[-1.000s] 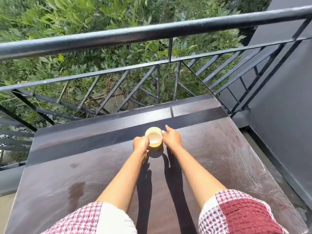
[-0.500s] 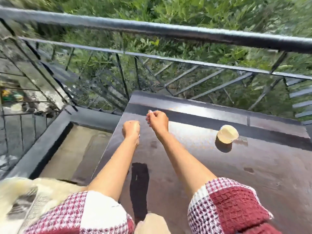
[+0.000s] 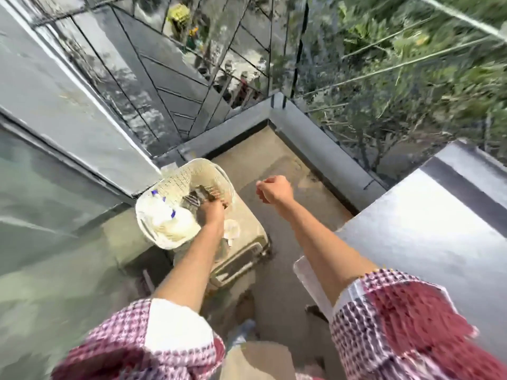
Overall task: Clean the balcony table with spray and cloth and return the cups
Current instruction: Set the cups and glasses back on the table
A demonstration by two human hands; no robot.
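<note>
Left of the loosely curled, empty right hand (image 3: 274,189), reaching the left hand (image 3: 212,212) into a white basket (image 3: 189,174), grip impossible to tell.

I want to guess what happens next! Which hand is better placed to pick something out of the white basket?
Left. The left hand is down inside the basket; the right hand hangs apart, loosely curled, over the floor.

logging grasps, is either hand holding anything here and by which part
Right hand holds nothing. Left hand is down in the white basket at a dark item; blur hides any grip.
</note>
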